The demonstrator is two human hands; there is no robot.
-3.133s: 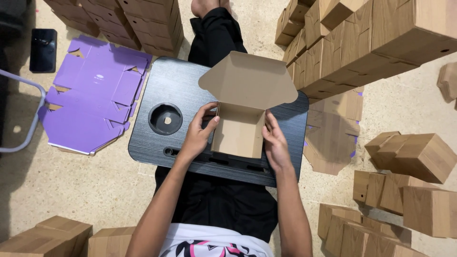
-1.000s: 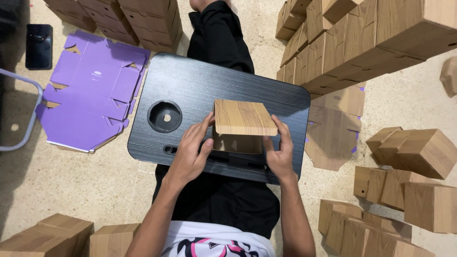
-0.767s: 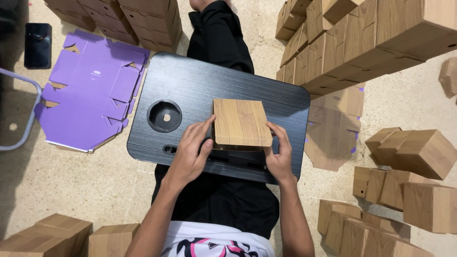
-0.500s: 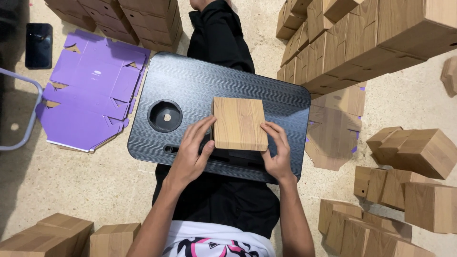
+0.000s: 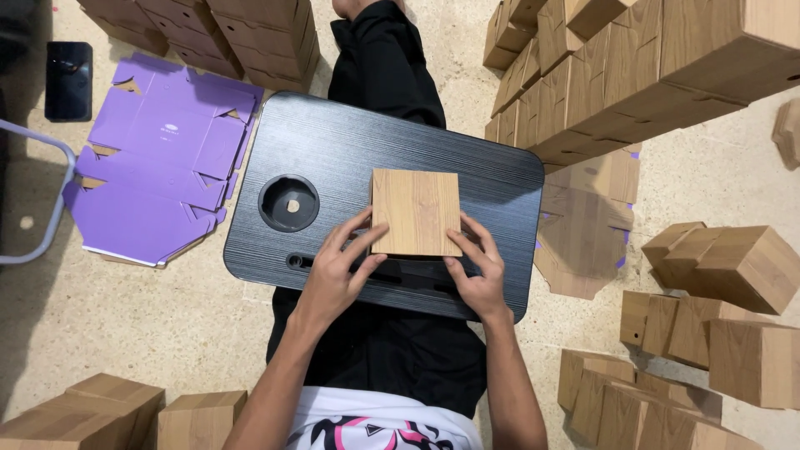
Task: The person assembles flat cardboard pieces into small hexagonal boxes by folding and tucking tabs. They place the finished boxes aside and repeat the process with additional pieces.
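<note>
- wood-print box [image 5: 416,212] sits closed and flat on the black lap bench [image 5: 333,150], near its front edge, right of the round cup hole [image 5: 288,202].
- left hand [image 5: 336,275] at the box's near-left corner, fingers [image 5: 360,247] spread and touching its edge; right hand [image 5: 477,275] at the near-right corner, fingers apart against the side. neither hand clamps it.
- step looks like final squaring of a folded box; next move likely calls for a grip on both sides to lift it off toward the stacked boxes [image 5: 650,75].
- vs three seconds ago: lid flap was up and open, now shut; box has tipped down flat over the last second.
- purple flat blanks [image 5: 158,167] on floor, unchanged.
</note>
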